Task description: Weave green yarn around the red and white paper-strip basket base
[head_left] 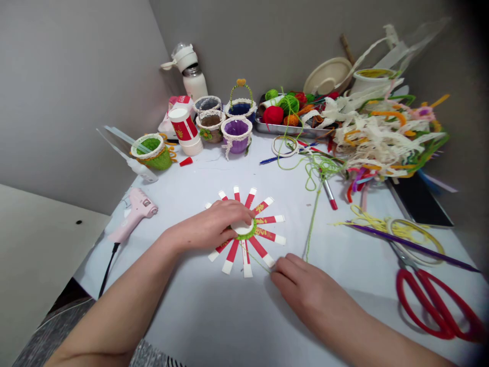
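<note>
On the table (179, 311), left hand (212, 227) presses down, fingers curled over the white cap (243, 229) at the hub of the paper strips (265, 220), right hand (301, 288) nearly closed, pinching green yarn (259, 261) taut: firm hub pressure and even tension matter here.

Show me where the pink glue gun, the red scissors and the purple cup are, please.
pink glue gun (137, 211), head view, on its body
red scissors (425, 288), head view, on the handle
purple cup (237, 146), head view, on its outer side
</note>
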The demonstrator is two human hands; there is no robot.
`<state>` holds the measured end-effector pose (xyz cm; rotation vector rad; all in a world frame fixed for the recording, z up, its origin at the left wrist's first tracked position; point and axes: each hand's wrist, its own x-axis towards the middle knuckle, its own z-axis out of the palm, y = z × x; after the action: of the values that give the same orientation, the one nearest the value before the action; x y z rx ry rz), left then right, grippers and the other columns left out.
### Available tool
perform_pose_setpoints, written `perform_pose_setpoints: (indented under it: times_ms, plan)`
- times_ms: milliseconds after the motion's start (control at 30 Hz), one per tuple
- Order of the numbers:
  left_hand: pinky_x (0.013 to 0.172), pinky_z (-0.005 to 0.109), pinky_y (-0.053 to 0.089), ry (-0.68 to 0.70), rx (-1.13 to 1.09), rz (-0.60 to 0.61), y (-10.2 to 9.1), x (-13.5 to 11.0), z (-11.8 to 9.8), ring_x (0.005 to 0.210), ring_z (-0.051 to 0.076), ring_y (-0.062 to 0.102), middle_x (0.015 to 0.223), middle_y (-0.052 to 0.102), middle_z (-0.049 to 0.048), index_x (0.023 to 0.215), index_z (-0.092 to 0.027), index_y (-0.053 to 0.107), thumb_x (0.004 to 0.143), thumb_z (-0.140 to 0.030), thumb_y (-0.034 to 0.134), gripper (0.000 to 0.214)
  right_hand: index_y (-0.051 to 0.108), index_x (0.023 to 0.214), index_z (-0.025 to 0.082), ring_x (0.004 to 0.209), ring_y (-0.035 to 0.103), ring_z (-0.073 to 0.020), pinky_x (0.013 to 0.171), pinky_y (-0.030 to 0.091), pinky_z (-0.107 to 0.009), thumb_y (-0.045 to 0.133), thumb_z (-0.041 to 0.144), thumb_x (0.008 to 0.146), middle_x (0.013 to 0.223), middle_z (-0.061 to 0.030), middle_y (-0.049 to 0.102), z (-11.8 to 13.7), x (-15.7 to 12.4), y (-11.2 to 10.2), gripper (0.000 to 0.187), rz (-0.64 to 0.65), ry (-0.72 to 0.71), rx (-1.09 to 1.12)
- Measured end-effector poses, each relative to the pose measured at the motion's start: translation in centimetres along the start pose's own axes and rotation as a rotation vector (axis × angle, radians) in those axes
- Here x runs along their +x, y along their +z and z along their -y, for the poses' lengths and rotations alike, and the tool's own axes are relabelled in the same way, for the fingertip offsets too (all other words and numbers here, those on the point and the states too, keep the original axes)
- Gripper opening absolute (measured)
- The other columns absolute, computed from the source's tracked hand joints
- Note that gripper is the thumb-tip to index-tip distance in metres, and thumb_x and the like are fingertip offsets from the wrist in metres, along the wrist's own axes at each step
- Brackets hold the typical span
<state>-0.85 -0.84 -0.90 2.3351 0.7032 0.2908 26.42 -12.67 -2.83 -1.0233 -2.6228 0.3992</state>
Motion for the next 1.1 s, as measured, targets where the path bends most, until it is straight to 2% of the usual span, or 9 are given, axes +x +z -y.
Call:
perform_pose_setpoints:
  times_ms: [100, 233, 367, 567, 667, 833, 967, 1033, 1100]
  plan:
    - [0.115, 0.046, 0.044, 0.012, -0.017, -0.004, 0.0, 0.1, 0.0, 0.133, 0.026, 0.058, 0.136, 0.069, 0.0074, 0.124, -0.023, 0.063, 0.097, -0.005, 0.057, 0.033, 0.063, 0.081, 0.017, 0.075, 0.053, -0.0201, 0.065, 0.043, -0.032, 0.05, -0.004, 0.092, 0.084, -0.0056, 0.06, -0.6, -0.2, -0.3, 0.027, -0.051, 0.06, -0.04]
    - [0.114, 0.046, 0.047, 0.036, -0.047, -0.019, 0.0, 0.3, -0.3, 0.13, 0.026, 0.061, 0.133, 0.07, 0.0089, 0.121, -0.022, 0.065, 0.097, -0.004, 0.056, 0.031, 0.063, 0.082, 0.017, 0.077, 0.055, -0.0213, 0.066, 0.044, -0.033, 0.05, 0.002, 0.099, 0.086, -0.0072, 0.06, -1.9, 0.0, -0.4, 0.027, -0.131, 0.147, -0.05]
    - [0.112, 0.043, 0.049, 0.06, -0.066, 0.008, 0.1, 0.5, -0.6, 0.129, 0.025, 0.062, 0.135, 0.069, 0.0104, 0.116, -0.02, 0.065, 0.093, 0.002, 0.052, 0.035, 0.068, 0.09, 0.018, 0.08, 0.061, -0.02, 0.071, 0.048, -0.032, 0.057, 0.011, 0.103, 0.088, -0.0052, 0.064, -3.6, 1.1, 0.0, 0.018, -0.195, 0.224, 0.074]
    - [0.112, 0.044, 0.049, 0.077, -0.083, 0.017, 0.5, 0.7, -1.0, 0.13, 0.025, 0.061, 0.137, 0.069, 0.011, 0.111, -0.02, 0.065, 0.095, 0.0, 0.05, 0.029, 0.065, 0.084, 0.019, 0.076, 0.061, -0.0184, 0.068, 0.045, -0.03, 0.063, 0.017, 0.101, 0.08, -0.0021, 0.063, -5.2, 3.0, 1.0, 0.018, -0.36, 0.391, 0.118]
    - [0.113, 0.045, 0.048, 0.079, -0.086, 0.004, 0.5, 0.7, -1.5, 0.131, 0.025, 0.061, 0.137, 0.068, 0.0118, 0.114, -0.02, 0.064, 0.098, -0.005, 0.052, 0.025, 0.065, 0.086, 0.02, 0.077, 0.061, -0.0186, 0.069, 0.045, -0.03, 0.061, 0.018, 0.102, 0.081, -0.002, 0.063, -5.2, 3.2, 1.3, 0.017, -0.349, 0.397, 0.123]
    - [0.113, 0.049, 0.046, 0.027, -0.05, -0.064, 1.3, 1.1, -1.6, 0.127, 0.029, 0.063, 0.131, 0.07, 0.0105, 0.115, -0.022, 0.063, 0.097, -0.02, 0.071, 0.02, 0.066, 0.088, 0.02, 0.079, 0.062, -0.019, 0.071, 0.046, -0.031, 0.06, 0.019, 0.102, 0.082, -0.0023, 0.064, -5.1, 3.0, 1.1, 0.016, -0.329, 0.412, 0.139]
    - [0.116, 0.05, 0.047, -0.009, -0.013, -0.128, 2.2, 1.2, -1.2, 0.143, 0.03, 0.052, 0.151, 0.054, 0.0144, 0.124, -0.023, 0.06, 0.099, -0.016, 0.067, 0.027, 0.068, 0.092, 0.02, 0.082, 0.063, -0.0194, 0.074, 0.049, -0.032, 0.058, 0.017, 0.103, 0.087, -0.0035, 0.065, -5.2, 2.9, 1.1, 0.015, -0.335, 0.402, 0.149]
    - [0.114, 0.049, 0.049, -0.022, 0.008, -0.148, 2.2, 1.1, -1.0, 0.141, 0.031, 0.052, 0.15, 0.052, 0.0158, 0.125, -0.023, 0.06, 0.099, -0.018, 0.067, 0.027, 0.069, 0.094, 0.019, 0.085, 0.064, -0.0195, 0.076, 0.051, -0.032, 0.056, 0.015, 0.104, 0.091, -0.0049, 0.065, -5.3, 2.7, 1.1, 0.017, -0.361, 0.369, 0.152]
    - [0.11, 0.047, 0.052, -0.016, 0.018, -0.135, 1.9, 1.0, -0.9, 0.132, 0.03, 0.057, 0.14, 0.059, 0.0151, 0.123, -0.021, 0.06, 0.1, -0.018, 0.065, 0.024, 0.071, 0.098, 0.019, 0.089, 0.065, -0.02, 0.078, 0.052, -0.033, 0.054, 0.012, 0.104, 0.096, -0.0066, 0.066, -5.4, 2.6, 1.1, 0.019, -0.39, 0.323, 0.147]
